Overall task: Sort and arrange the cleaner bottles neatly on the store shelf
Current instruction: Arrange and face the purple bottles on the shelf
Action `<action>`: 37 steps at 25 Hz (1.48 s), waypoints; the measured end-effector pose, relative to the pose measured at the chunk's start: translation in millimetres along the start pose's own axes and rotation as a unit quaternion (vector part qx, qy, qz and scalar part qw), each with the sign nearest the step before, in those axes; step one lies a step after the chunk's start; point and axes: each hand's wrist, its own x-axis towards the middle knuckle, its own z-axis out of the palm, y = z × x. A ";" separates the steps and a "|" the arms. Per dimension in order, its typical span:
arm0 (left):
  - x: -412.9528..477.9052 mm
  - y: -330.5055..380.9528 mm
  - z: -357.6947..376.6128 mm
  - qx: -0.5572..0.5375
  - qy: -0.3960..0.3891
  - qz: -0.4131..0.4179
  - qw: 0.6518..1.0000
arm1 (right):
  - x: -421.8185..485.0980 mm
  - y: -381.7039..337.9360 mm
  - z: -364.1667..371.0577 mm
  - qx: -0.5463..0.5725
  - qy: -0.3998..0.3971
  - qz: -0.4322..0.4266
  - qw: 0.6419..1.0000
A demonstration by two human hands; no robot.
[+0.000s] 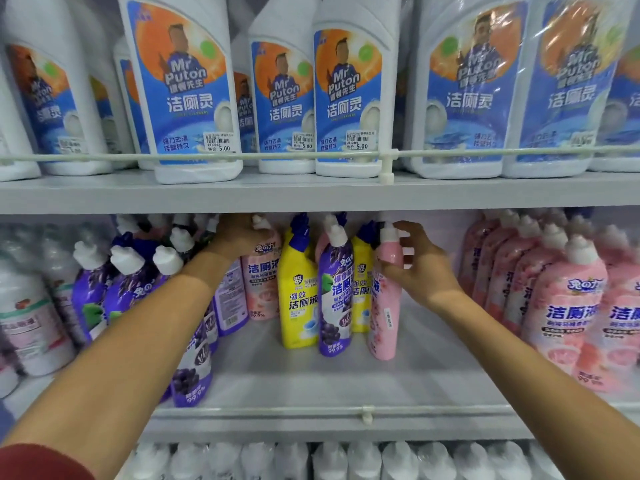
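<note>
The right hand [424, 271] has thumb and fingers curled round the neck of a slim pink bottle [384, 317]. The bottle stands upright at the right end of a mixed cluster in the middle of the shelf [346, 382], touching a rear yellow bottle [362, 292] on its left. The left hand [239, 237] is curled over the top of a second pink bottle [260, 285], at the cluster's left end and further back. Between the two stand a purple bottle [335, 299] and a front yellow bottle [298, 303].

The step in hand looks like pulling the pinks out of the mix to join the pink row [568, 306] on the right, which lies well apart across a bare stretch of shelf. To do it well:

- Raise each bottle only enough to free its base, since the shelf above sits close over the caps (sliding may serve better than lifting).
- Draw it forward and away from its neighbours before moving sideways. These bottles are tall and narrow, and the ones that touch would likely tip.
- Turn the right-hand bottle as it travels. Its label faces sideways now, and it should face front like the row's.
- Set it flush beside the nearest pink one, with the bases in line.

The purple bottle probably belongs with the purple row [104, 292] on the left
</note>
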 end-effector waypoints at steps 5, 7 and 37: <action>-37.4 13.1 -26.9 0.023 0.036 -0.010 0.999 | 1.4 -5.5 -8.8 0.016 -0.042 -0.009 0.999; -56.3 23.5 -37.9 0.024 0.026 0.004 0.999 | -0.8 -4.9 -15.6 0.040 -0.071 -0.004 0.997; -181.0 91.4 126.3 -0.258 -0.167 0.005 0.952 | -96.4 82.0 -57.5 0.052 0.017 0.128 0.990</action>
